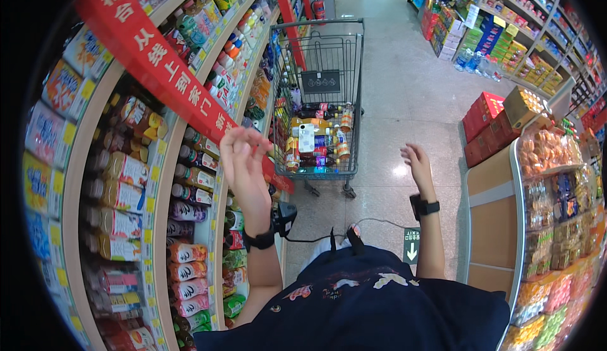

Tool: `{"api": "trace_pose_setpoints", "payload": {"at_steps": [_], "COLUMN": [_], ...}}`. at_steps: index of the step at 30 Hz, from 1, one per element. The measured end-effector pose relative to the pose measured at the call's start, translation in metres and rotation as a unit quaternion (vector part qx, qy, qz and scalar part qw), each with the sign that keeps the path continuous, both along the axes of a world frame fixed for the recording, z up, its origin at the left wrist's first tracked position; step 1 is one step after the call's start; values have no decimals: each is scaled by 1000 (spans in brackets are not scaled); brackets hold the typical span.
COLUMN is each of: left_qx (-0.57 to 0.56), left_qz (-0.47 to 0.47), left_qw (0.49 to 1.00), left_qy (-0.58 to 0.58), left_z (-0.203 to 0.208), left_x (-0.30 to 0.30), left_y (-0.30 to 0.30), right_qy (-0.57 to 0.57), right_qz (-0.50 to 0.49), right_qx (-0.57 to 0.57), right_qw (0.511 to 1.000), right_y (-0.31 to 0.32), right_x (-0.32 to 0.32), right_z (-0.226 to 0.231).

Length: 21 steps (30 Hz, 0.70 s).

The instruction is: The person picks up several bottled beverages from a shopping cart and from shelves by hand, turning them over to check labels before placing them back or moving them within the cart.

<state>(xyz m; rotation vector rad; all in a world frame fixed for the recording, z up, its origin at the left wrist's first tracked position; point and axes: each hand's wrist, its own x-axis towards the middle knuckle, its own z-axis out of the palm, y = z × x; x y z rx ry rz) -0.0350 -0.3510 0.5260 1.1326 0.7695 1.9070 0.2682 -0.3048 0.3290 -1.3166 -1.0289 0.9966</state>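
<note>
My left hand [245,164] is raised beside the drinks shelf with its fingers loosely bent and apart, holding nothing. It overlaps the lower part of a long red banner [161,60] with white lettering along the shelves; I cannot tell whether they touch. My right hand [420,169] hangs over the aisle, its fingers apart and nothing in them. Ahead and between the hands stands a grey wire shopping cart [355,54]. Several drink bottles [347,117] lie in it, with dark, orange and red contents or labels. A white phone-like object [306,139] rests on top of them.
Shelves of bottles [129,205] line my left side. To the right stands a rounded display stand [490,218] with packaged snacks, and red boxes [485,120] behind it. A floor sign [411,245] with an arrow is near my right forearm. A fire extinguisher [318,8] stands farther off.
</note>
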Motion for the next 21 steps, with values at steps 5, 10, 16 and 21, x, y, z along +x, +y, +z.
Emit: {"api": "trace_pose_setpoints", "payload": {"at_steps": [5,10,16,21], "left_qx": [-41,-72,-180,-324], "left_qz": [14,-44,-72,-20], "left_qw": [999,996,981,943], "left_qy": [14,-8,-15,79], "left_z": [14,11,-65,-207], "left_x": [-3,-7,-24,-32], "left_y": [108,240,448,595], "right_qy": [157,250,337,378], "right_qz": [83,172,187,126], "right_qx": [-15,55,34,-164], "right_qw": [984,951,922,902], "right_y": [98,193,377,513], "right_x": [-43,-84,-120,-155], "right_z": [78,159,128,-27]}}
